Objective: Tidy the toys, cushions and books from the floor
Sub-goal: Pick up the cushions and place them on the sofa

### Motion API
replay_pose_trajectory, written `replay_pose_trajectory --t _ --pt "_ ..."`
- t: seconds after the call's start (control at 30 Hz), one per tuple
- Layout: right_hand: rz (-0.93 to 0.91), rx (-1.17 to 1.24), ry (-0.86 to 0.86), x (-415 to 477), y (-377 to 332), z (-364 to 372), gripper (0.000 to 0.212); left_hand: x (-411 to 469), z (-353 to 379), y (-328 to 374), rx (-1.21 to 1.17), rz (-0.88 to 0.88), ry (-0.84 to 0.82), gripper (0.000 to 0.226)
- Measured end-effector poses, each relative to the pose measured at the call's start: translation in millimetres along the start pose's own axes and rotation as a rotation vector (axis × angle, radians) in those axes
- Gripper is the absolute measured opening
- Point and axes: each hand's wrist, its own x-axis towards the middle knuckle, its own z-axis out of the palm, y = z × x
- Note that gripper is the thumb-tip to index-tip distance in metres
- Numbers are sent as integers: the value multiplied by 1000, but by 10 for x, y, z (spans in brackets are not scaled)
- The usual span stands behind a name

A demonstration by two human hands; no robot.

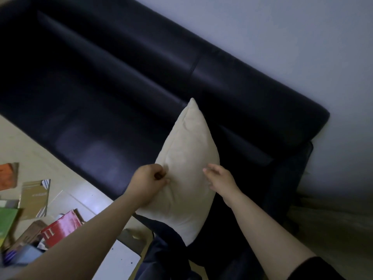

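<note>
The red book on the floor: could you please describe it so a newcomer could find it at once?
In front of the dark sofa, a scatter of books lies on the pale floor at lower left. The red book lies nearest the held cushion. Unlike the green book and tan booklet beside it, it has a glossy red cover marked with a white "II".

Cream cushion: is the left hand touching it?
Touching. Head view: the left hand pinches the cream cushion at its near edge, and the fabric puckers around the fingers.
</note>
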Motion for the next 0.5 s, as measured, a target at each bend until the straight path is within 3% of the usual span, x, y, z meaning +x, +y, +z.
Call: replay_pose_trajectory --t 0.13,0.37,0.5 --pt "-30 97 162 -160 143 -329 33 57 188 464 -66 65 -118 31" --pt "-35 127 361 -659 695 -1155 21 157 923 1494 -173 89 -260 28" --pt "-57 187 407 -975 965 -1511 13 147 1437 1970 -279 8 -320 21"
